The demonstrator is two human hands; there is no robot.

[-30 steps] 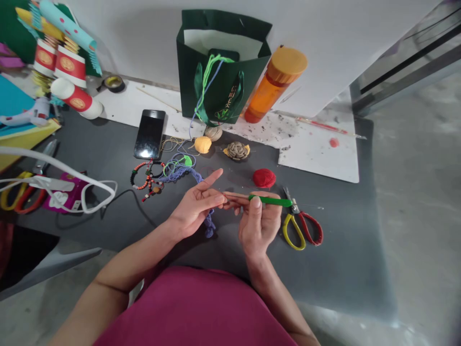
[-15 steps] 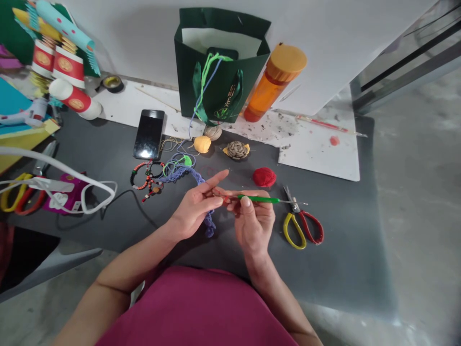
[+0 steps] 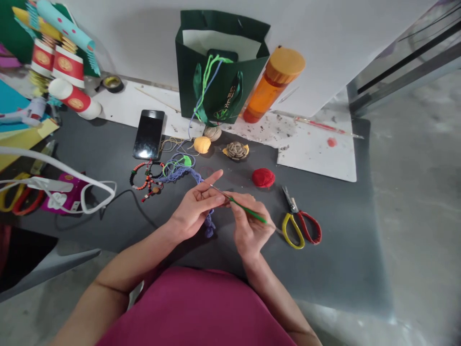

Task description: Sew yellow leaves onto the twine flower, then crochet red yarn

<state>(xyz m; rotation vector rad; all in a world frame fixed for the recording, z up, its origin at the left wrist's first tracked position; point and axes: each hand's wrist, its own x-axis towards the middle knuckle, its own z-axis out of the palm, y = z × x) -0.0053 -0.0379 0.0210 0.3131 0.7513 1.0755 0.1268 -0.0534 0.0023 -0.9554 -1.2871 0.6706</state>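
My right hand (image 3: 249, 226) is closed round a green-handled crochet hook (image 3: 248, 210), whose metal tip points up-left toward my left hand. My left hand (image 3: 196, 204) pinches the purple crocheted cord (image 3: 182, 174) between thumb and fingers, with the index finger stretched out. The cord runs from the hand up-left across the dark grey table (image 3: 342, 240), and a short end hangs below the hand. A red yarn ball (image 3: 263, 177) lies just right of the hands.
Scissors with yellow and red handles (image 3: 300, 226) lie right of my right hand. Behind are a green paper bag (image 3: 221, 62), an orange bottle (image 3: 273, 84), a black phone (image 3: 149, 133), a beaded bracelet (image 3: 146, 175), a yellow yarn ball (image 3: 202, 144) and paper cups (image 3: 61, 72).
My right hand has turned the crochet hook from lying level, pointing right, to slanting with its tip up-left at my left hand's fingers. The left hand has hardly moved.
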